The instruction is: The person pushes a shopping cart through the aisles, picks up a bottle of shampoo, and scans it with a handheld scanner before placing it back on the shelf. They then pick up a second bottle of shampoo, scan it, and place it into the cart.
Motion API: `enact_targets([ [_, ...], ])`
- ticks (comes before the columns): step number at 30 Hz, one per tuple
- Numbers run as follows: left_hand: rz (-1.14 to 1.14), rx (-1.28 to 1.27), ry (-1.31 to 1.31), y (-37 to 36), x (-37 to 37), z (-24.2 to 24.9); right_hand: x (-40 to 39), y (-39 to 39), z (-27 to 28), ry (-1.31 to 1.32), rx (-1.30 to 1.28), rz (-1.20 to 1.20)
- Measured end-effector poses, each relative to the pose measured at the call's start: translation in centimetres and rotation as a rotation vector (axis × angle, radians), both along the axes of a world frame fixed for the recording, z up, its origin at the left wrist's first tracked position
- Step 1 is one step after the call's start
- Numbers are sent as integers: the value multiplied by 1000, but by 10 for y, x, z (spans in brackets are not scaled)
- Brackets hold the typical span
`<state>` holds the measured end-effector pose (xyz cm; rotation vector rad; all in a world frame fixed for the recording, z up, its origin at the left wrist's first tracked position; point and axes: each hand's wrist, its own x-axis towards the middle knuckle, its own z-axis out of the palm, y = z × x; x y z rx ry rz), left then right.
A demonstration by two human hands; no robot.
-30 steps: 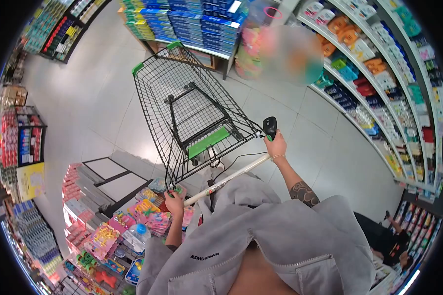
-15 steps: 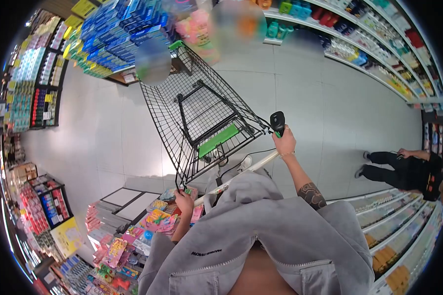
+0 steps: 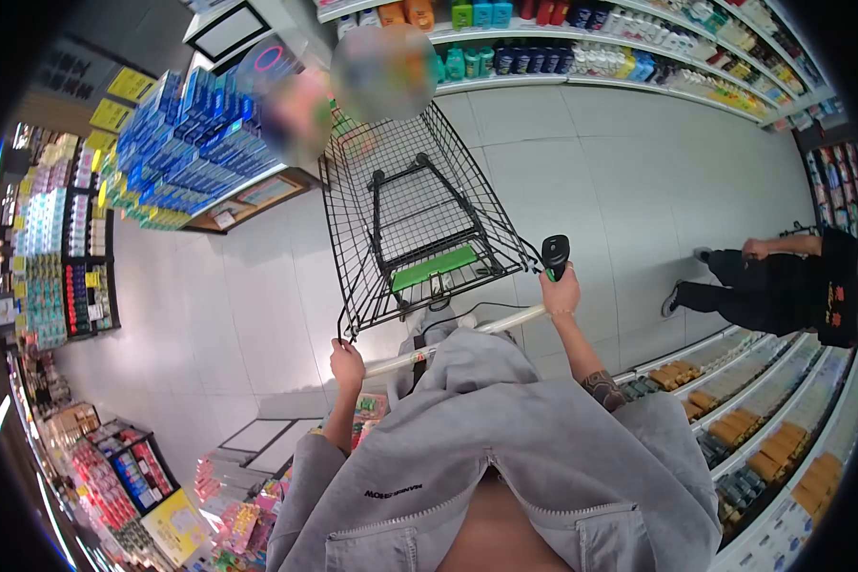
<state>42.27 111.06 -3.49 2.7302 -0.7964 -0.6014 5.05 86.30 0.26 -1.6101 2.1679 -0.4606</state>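
Note:
A black wire shopping cart (image 3: 405, 214) with a green flap (image 3: 435, 268) stands in front of me, and its basket holds nothing that I can make out. A pale handle bar (image 3: 505, 321) runs across its near side. My left hand (image 3: 348, 363) is closed around the cart's near left corner, beside the bar's left end. At the right end my right hand (image 3: 561, 290) is closed on the cart's corner grip. A black rounded piece (image 3: 555, 251) sticks up out of that hand; whether it belongs to the cart cannot be told.
Blue boxes (image 3: 186, 143) are stacked on a display left of the cart. Bottle shelves (image 3: 591, 57) line the far side. A person in black (image 3: 744, 272) stands at the right, near shelves of goods (image 3: 763, 429). Red packages (image 3: 110, 486) fill a stand at lower left.
The cart and I have moved forward and turned a little left. The far bottle shelves look nearer, and the low display of colourful goods has slid back past my left side. Both hands keep their hold.

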Motion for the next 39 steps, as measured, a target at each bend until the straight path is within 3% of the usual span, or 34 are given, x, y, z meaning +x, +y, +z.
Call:
enact_targets([
  [10,-248,-33,36,-178,5,-8,-55,-61,-7,4,-47,-273],
  [21,-554,-37,92,-394,-36,6,-114,-132,-4,17,-48,-568],
  [31,-776,-91,108,-565,-121,2,-193,-228,-4,197,126,-797],
  [39,-902,-54,173,-660,-215,4,-280,-268,0,116,107,-931],
])
